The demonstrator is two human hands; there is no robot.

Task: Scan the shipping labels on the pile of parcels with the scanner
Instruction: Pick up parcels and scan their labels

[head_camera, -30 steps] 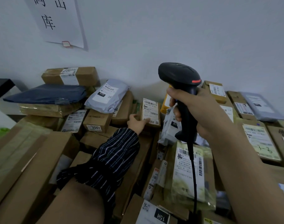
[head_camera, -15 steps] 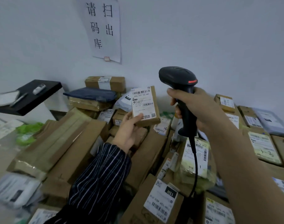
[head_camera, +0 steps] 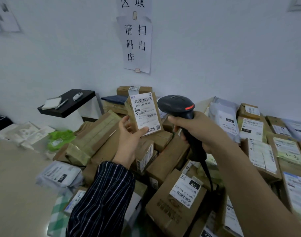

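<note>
Left fingers (head_camera: 124, 120) pinch the parcel (head_camera: 145, 112) by its edge; right fingers (head_camera: 173, 119) wrap the scanner (head_camera: 176, 103).

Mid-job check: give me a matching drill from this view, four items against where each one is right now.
Things:
1. small cardboard parcel
2. barcode scanner
3. pen
4. paper sign

Places:
A. stuck on the white wall
B. gripped in the right hand
C. lying on the black shelf
D. held above the pile in the left hand

Pairs: 1-D, 2-B, 3-C, 4-A
</note>
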